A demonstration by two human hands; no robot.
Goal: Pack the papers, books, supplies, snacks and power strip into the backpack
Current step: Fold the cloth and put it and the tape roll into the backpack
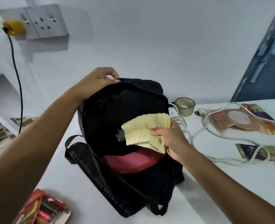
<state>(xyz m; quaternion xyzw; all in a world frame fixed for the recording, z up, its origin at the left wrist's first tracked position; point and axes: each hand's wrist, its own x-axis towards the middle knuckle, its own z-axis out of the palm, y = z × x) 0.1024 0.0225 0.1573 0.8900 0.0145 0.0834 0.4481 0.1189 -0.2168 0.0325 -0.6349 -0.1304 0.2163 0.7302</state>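
Crayons in a red box (42, 207) lie left of the black backpack (125, 143), which stands open on the white table (55, 167). Left hand (99, 78) pinches its top rim. Right hand (170, 139) grips a yellow cloth (146, 128) over the opening. Tape roll (185, 106), white power strip cable (198, 135) and snack packets (240, 120) lie right of the backpack.

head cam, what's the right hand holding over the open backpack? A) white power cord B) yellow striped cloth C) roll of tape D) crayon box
B: the right hand pinches a yellow striped cloth at the mouth of the black backpack, while the tape roll and white power cord lie untouched on the table.
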